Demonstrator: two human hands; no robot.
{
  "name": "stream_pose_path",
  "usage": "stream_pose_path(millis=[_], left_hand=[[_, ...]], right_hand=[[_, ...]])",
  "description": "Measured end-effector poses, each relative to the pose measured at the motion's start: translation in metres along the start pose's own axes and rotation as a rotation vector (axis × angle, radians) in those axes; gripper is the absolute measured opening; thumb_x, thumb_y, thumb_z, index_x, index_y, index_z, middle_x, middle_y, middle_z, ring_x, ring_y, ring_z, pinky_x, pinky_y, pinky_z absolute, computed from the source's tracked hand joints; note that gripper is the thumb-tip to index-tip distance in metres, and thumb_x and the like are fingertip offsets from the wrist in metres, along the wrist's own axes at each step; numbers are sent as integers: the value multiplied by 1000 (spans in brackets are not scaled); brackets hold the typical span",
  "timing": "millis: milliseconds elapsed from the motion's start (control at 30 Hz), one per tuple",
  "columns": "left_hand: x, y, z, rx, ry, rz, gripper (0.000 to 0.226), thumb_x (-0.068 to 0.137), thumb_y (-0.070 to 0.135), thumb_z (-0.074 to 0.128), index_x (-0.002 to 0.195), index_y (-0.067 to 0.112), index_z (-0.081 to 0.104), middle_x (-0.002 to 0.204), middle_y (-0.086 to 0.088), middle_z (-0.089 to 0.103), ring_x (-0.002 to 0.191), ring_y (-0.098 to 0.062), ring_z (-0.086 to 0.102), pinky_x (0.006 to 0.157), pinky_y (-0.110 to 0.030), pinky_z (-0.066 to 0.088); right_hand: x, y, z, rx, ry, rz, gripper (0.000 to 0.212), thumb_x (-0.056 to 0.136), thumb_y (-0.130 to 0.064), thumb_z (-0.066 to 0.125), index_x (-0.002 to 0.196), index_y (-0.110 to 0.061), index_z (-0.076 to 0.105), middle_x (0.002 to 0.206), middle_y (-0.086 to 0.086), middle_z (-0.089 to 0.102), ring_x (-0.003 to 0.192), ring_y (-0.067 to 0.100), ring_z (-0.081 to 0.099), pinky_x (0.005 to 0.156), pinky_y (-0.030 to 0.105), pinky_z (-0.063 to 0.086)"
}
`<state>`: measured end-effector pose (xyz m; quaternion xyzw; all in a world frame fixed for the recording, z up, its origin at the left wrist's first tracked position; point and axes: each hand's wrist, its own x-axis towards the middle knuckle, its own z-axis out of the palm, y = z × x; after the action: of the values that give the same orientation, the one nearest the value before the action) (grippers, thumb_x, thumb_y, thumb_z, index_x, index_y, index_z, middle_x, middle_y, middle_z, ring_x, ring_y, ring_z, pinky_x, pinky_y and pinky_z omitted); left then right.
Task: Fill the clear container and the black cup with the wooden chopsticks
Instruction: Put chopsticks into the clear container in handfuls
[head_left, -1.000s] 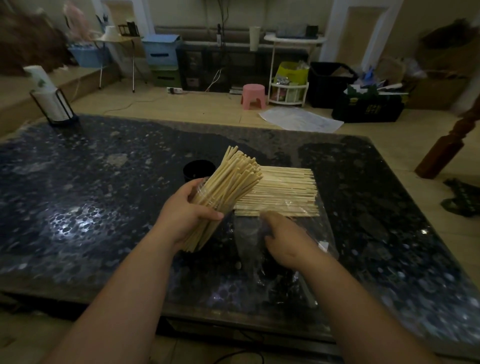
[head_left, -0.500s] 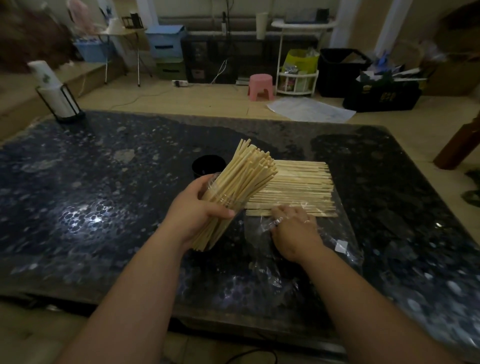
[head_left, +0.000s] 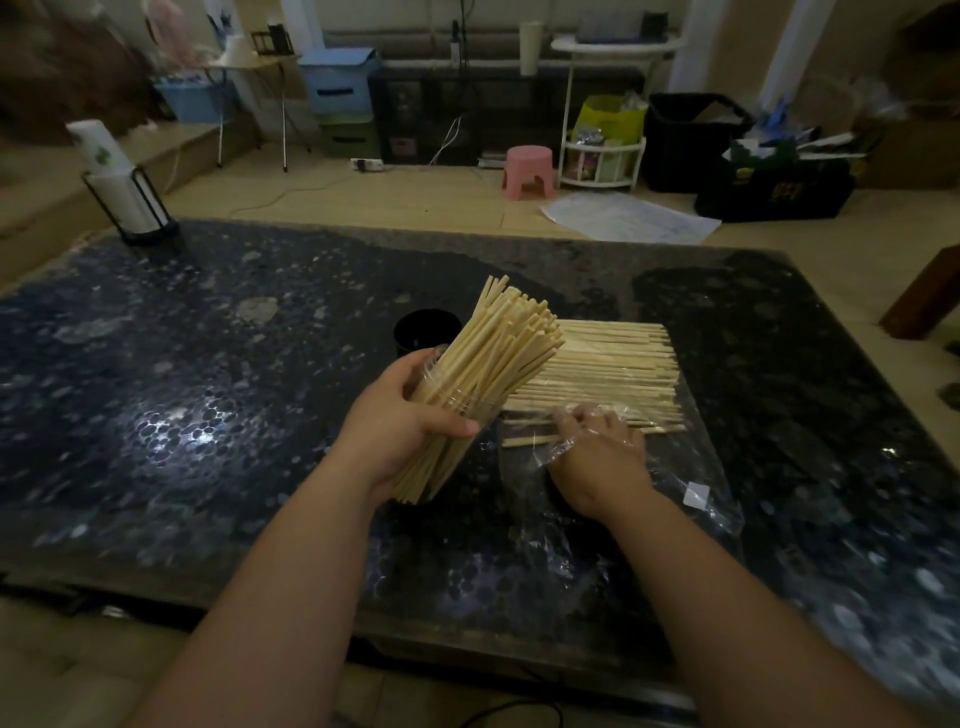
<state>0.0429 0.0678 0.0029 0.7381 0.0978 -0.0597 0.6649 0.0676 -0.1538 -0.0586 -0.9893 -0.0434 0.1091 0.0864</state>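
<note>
1. Both hands work over the near half of the bench (head_left: 208, 374). Since 1 second ago the right hand (head_left: 597, 457) has slid forward. Its fingers (head_left: 587, 422) now lie on the nearest sticks of the loose pile (head_left: 608, 364), under the plastic wrap (head_left: 696, 467); whether they pinch or merely touch, I cannot tell.
2. The left hand (head_left: 410, 426) stays clasped round the clear container (head_left: 470, 402), which is tilted.
3. Its packed chopsticks (head_left: 498, 338) point up, away and rightward. The pile's long axis runs left to right.
4. Behind them, the black cup (head_left: 421, 332) shows 0 sticks standing out, so I judge the container nearly full and the cup next.
</note>
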Motion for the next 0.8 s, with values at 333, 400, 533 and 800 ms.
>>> stream_pose_path(millis=[333,400,533,800], left_hand=[[1,0,0,28,5,-1,107,28,32,90,129,46,59,126,8,65,116,-22,62,100,-53,50],[1,-1,0,23,3,-2,105,29,31,91,128,47,60,126,8,66,116,-22,62,100,-53,50],[1,-1,0,17,2,-4,107,29,30,91,130,46,59,126,9,66,117,-22,62,100,-53,51],[1,0,-1,30,4,-5,109,27,33,91,130,46,59,126,9,65,118,-22,60,102,-54,49]], right_hand=[[-1,-3,3,-24,124,-38,51,95,-46,49,143,-32,40,155,0,33,135,32,34,110,47,28],[-2,-2,2,-22,127,-45,50,95,-46,49,143,-32,41,154,-2,36,134,31,36,111,47,27],[-4,-2,3,-5,127,-35,45,97,-38,46,142,-32,41,151,-3,38,133,30,35,109,46,28],[-7,-6,-2,-34,163,-2,41,95,-28,53,135,-34,52,135,-3,51,123,30,41,100,44,32]])
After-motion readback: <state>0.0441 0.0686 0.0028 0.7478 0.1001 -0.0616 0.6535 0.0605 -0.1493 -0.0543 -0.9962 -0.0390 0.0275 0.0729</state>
